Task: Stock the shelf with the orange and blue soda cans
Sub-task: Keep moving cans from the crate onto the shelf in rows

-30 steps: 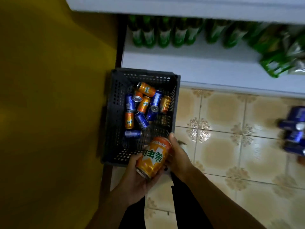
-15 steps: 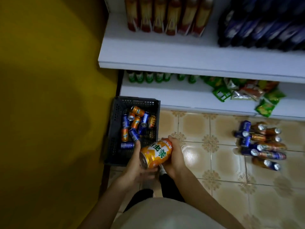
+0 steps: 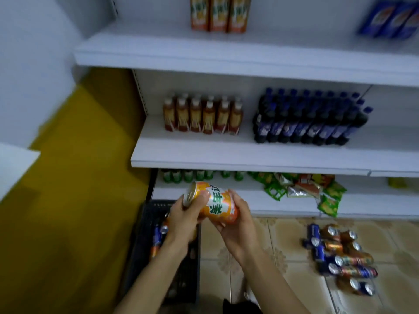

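From my remote seat I see white, flat-boarded shelves (image 3: 226, 152) filling the frame, smooth and matte, the top tier cut off at the picture's edge. Below them runs a glossy tiled floor (image 3: 283, 241) with a beige pattern. On the middle tier stand a block of dark bottles (image 3: 310, 123) with blue caps and, to their left, a row of amber bottles (image 3: 201, 116); motion blur leaves their labels unreadable. A black perforated plastic crate (image 3: 147, 234) sits on the floor at lower left, mostly hidden behind the forearms, with a few cans showing inside. A loose heap of blue and orange cans (image 3: 340, 254) lies on the tiles at right, well apart from the crate. Crinkled green snack packets (image 3: 301, 189) spill along the bottom tier. Both hands hold one orange can (image 3: 217, 206) tilted on its side above the crate: the left hand (image 3: 183, 216) wraps its silver top end, the right hand (image 3: 238, 227) cups the base, fingers (image 3: 235, 196) curled closed around the printed metal.
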